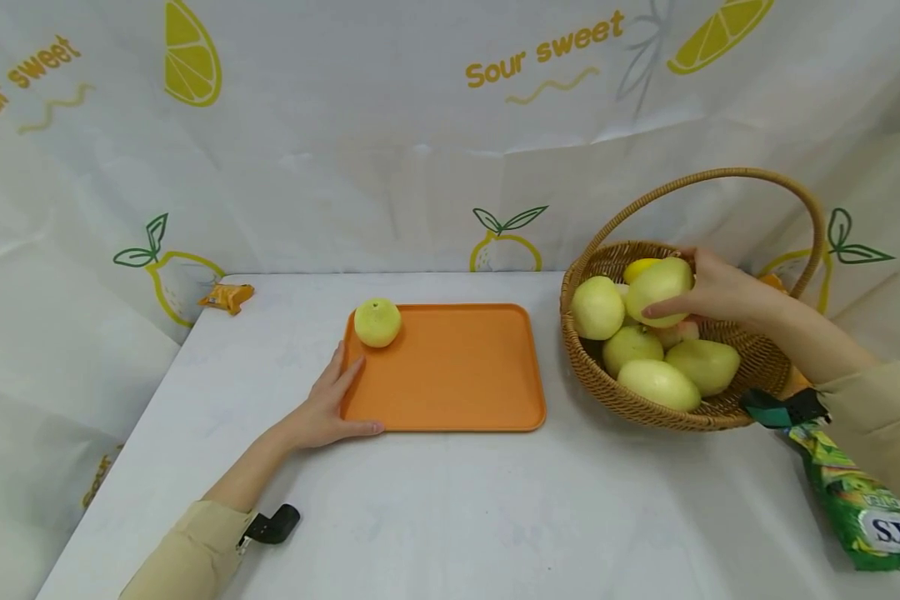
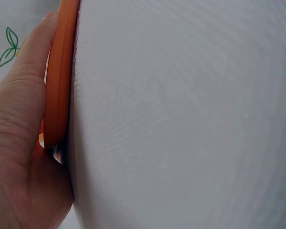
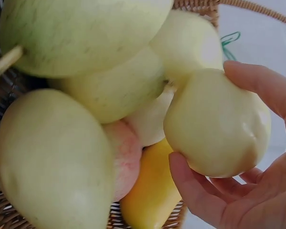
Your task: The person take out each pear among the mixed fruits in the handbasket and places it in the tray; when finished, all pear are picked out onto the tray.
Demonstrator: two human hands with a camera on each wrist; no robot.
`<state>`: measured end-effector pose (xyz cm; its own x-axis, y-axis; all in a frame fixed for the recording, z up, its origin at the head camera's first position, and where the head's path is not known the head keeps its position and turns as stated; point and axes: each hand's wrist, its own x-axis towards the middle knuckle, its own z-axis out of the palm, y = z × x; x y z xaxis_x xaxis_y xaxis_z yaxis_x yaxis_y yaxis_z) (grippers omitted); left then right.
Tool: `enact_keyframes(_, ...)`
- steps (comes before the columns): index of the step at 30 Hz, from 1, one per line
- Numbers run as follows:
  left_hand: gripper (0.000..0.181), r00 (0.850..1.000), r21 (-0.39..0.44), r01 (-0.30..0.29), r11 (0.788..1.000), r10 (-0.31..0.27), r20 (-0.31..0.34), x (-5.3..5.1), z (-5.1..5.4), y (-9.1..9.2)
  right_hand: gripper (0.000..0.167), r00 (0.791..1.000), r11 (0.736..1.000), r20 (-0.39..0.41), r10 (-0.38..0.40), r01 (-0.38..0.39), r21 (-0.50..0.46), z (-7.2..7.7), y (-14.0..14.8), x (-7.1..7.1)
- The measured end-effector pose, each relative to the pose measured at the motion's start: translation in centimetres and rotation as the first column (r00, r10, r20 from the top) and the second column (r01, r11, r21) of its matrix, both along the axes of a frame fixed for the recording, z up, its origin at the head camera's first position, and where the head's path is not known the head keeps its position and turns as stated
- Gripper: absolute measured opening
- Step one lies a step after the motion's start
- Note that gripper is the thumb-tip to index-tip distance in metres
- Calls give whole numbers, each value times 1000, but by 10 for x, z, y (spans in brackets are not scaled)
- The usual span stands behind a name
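Observation:
My right hand [image 1: 727, 287] holds a pale green pear [image 3: 214, 126] over the wicker basket [image 1: 592, 367], thumb and fingers curled round its sides. Beneath and beside it in the basket lie several pale green fruits [image 1: 658, 383], a pinkish peach [image 3: 126, 160] and a yellow fruit [image 3: 155, 186]. On the left, my left hand [image 1: 326, 412] touches the near left corner of an orange tray [image 1: 457, 367], fingers spread along its left side and thumb along the near edge. A round yellow-green fruit [image 1: 377, 322] sits in the tray's far left corner.
The basket's tall handle [image 1: 750, 173] arches above the fruit. A green snack bag [image 1: 870, 500] lies at the right, near my right sleeve. An orange wrapped packet [image 1: 227, 297] is at the table's far left corner. A lemon-printed cloth [image 1: 382, 183] hangs behind the table.

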<state>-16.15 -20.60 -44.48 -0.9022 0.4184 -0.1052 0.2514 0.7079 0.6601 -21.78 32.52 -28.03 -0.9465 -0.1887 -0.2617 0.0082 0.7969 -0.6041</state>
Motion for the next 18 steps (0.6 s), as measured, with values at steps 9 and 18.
enact_keyframes(9, 114, 1000, -5, 2, 1000, -2, -18, 1, 0, -1, 113, 1000, 999, -29, -1, 2, 34, 10, -14, 15)
enact_keyframes(18, 112, 999, 1, 10, 1000, -10, -34, 0, -2, 0, 110, 1000, 999, -2, -26, 26, -46, 12, -28, 36)
